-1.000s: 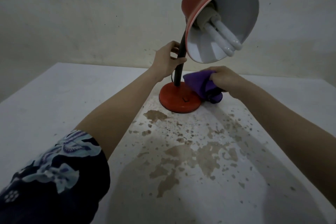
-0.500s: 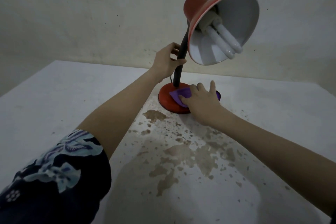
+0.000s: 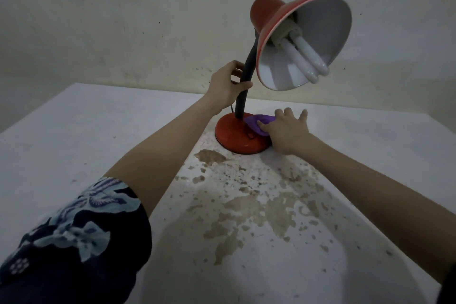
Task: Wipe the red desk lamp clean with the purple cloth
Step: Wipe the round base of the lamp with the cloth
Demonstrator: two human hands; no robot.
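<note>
So the red desk lamp [image 3: 234, 137] sits toward the far middle of our white table [image 3: 74, 143], its shade [image 3: 267, 13] tipped our way with the bulb [image 3: 306, 57] showing. Our right hand [image 3: 286, 132] lies flat on the purple cloth [image 3: 257, 122], fingers spread and mostly straight, pressing it onto the right side of the round base (most of the cloth hides under the palm). Our left hand [image 3: 225, 86] is wrapped round the black neck [image 3: 243, 91]. Brown stains [image 3: 249, 207] spread across the tabletop nearer us, and a patterned sleeve [image 3: 74, 242] shows near left.
</note>
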